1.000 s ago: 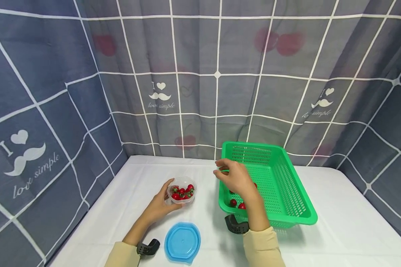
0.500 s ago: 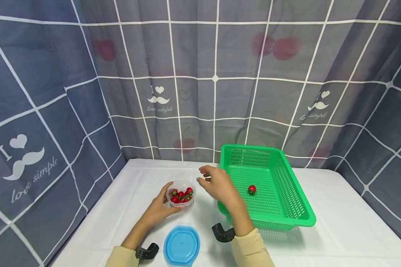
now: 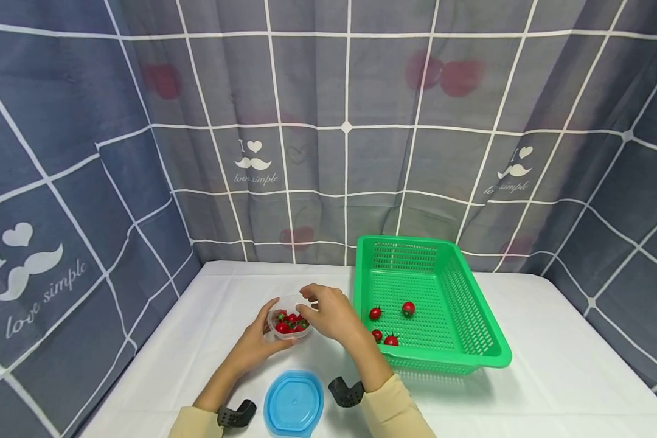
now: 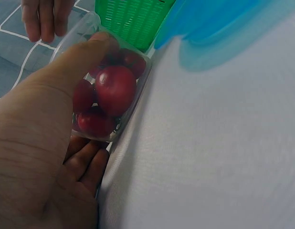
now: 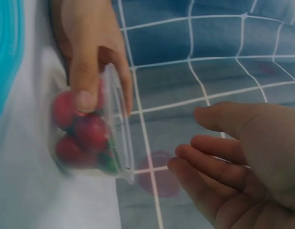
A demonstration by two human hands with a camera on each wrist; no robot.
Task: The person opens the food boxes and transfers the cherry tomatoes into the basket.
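Observation:
My left hand (image 3: 254,344) grips a small clear plastic container (image 3: 285,302) on the white table, thumb on the near side and fingers round the far side. Several red cherry tomatoes (image 4: 116,89) with green stems lie inside it. My right hand (image 3: 331,313) hovers at the container's right edge, its fingertips overlapping the rim in the head view. In the right wrist view, the thumb and bent fingers (image 5: 212,164) stand apart with nothing between them.
Right of the hands stands a green perforated basket (image 3: 484,307) with several cherry tomatoes (image 3: 408,309) in it. A blue lid (image 3: 294,403) lies on the table (image 3: 219,286) in front of the container. Grey gridded curtains (image 3: 317,158) enclose the table's back and sides.
My right hand has moved left from above the basket to the container's rim, uncovering the tomatoes in the basket. The left hand keeps its hold on the container.

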